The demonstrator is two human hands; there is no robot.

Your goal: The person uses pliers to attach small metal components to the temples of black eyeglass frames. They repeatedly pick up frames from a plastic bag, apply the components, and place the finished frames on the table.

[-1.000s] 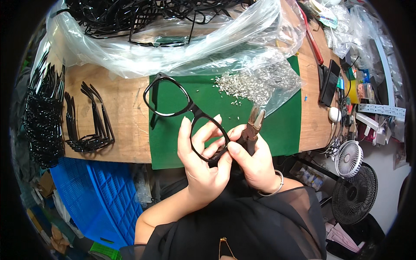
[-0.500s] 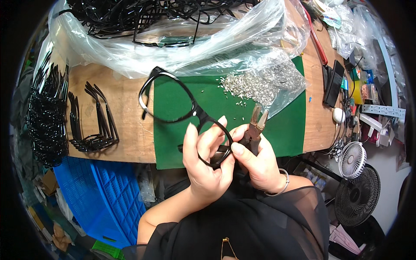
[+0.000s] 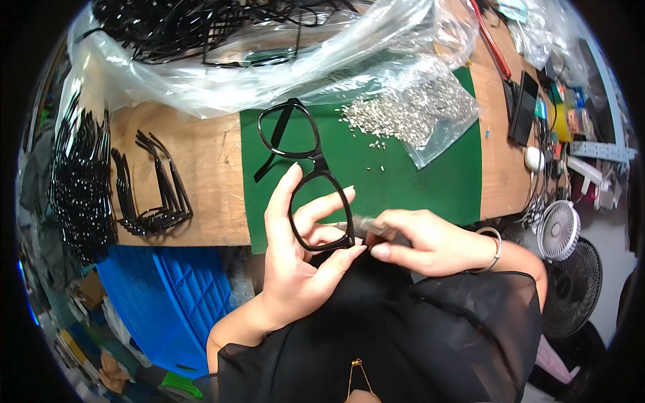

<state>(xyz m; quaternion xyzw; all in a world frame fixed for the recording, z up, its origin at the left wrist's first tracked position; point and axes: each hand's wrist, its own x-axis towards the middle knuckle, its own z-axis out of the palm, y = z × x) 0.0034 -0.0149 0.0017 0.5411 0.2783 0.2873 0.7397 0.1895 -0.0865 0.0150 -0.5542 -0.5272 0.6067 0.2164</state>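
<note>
Centrally, pinching glossy black eyeglasses (image 3: 318, 162) lengthwise near-upright in left hand (image 3: 293, 269); gripping metal pliers (image 3: 375, 229), right hand (image 3: 433, 245), beside lower rim (image 3: 328, 247).

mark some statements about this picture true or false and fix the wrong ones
1. The left hand holds a black glasses frame. True.
2. The left hand also grips the pliers. False: the right hand holds the pliers.
3. A bracelet circles the right wrist. True.
4. The loose silvery bits lie on a red mat. False: the loose silvery bits lie on a green mat.
5. A blue crate is on the person's left. True.
</note>
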